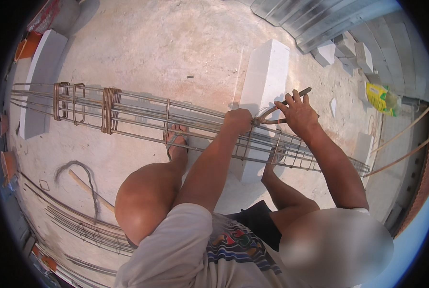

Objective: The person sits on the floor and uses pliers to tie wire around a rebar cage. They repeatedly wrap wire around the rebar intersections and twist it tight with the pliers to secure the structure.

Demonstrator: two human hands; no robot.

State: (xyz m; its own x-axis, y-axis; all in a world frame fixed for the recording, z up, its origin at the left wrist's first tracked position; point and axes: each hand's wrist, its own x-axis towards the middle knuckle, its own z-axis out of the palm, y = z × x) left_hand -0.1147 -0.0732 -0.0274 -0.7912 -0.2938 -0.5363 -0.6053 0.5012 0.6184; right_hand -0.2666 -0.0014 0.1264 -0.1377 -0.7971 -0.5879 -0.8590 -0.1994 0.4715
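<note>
A long rebar cage [142, 124] of thin steel bars and square stirrups crosses in front of me, raised on white blocks. My left hand [238, 121] is closed in a fist on its upper bars beside a stirrup. Just right of that fist, the jaws of steel pincers [270, 114] meet the cage at a bar crossing, with thin wire close by. My right hand [300, 114] holds the pincers by their spread handles, fingers fanned over the upper one. Bunched stirrups [110, 110] hang around the bars on the left. What my left fingers pinch is hidden.
A white block [266, 75] supports the cage near my hands; another block [43, 86] stands under its left end. Tie wire [92, 187], a wooden stick [81, 181] and loose rebar [74, 225] lie at lower left. Corrugated metal sheeting [308, 21] and a yellow bag [380, 98] are at right.
</note>
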